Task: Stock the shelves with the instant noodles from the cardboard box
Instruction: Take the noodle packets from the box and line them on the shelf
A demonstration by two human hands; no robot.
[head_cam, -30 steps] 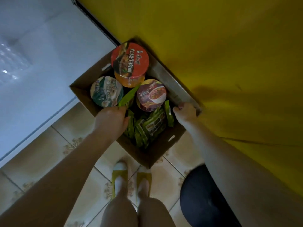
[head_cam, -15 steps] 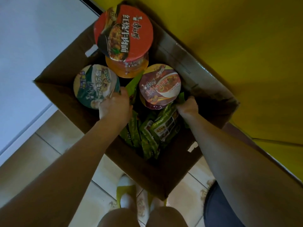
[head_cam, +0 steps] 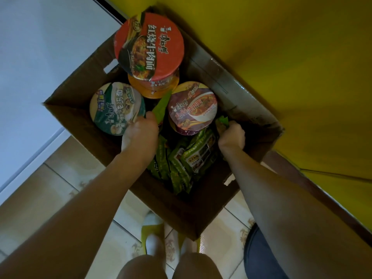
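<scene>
Open box (head_cam: 84, 125) on tiled floor (head_cam: 66, 178), back against yellow wall (head_cam: 281, 57). Inside: red bowl (head_cam: 149, 45) stacked on orange cup (head_cam: 155, 89) at far corner, green bowl (head_cam: 116, 107) left, purple bowl (head_cam: 193, 107) right, heap of green packets (head_cam: 181, 164) nearest. Left hand (head_cam: 140, 131) clamped on upright packet (head_cam: 161, 105) between green and purple bowls, fingers touching green bowl's rim. Right hand (head_cam: 231, 135) fisted round corner of second packet (head_cam: 222, 120), just beside purple bowl.

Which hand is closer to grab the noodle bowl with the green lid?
Probably the left. The left hand touches the green-lidded bowl, while the right hand sits across the box, past the purple-lidded bowl, curled round a green packet.
</scene>
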